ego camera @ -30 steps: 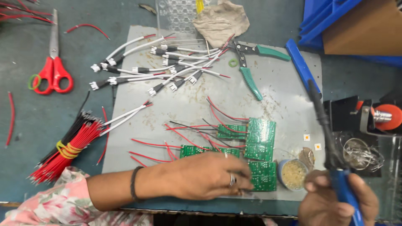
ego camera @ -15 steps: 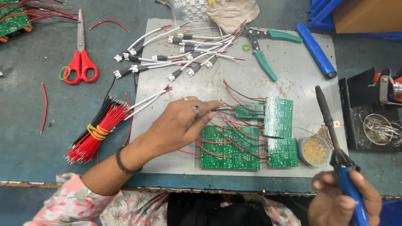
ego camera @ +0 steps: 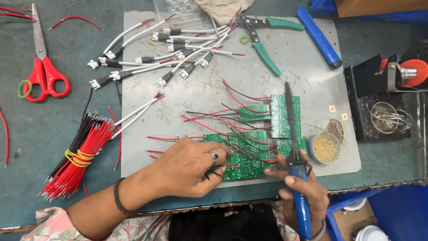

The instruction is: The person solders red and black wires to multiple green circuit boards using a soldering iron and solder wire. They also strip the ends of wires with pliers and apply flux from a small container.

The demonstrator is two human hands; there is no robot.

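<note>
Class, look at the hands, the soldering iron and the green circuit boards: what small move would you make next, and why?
Probably lower the soldering iron tip onto a joint of the green circuit boards. The right hand holds the iron with its tip above the boards, while the left hand presses on the near board's edge among red wires, steadying it.

The left hand [ego camera: 189, 167] covers the near corner of the green circuit boards [ego camera: 249, 154] (its fingertips tucked out of sight); the soldering iron [ego camera: 296, 178] handle runs off the bottom edge.
</note>
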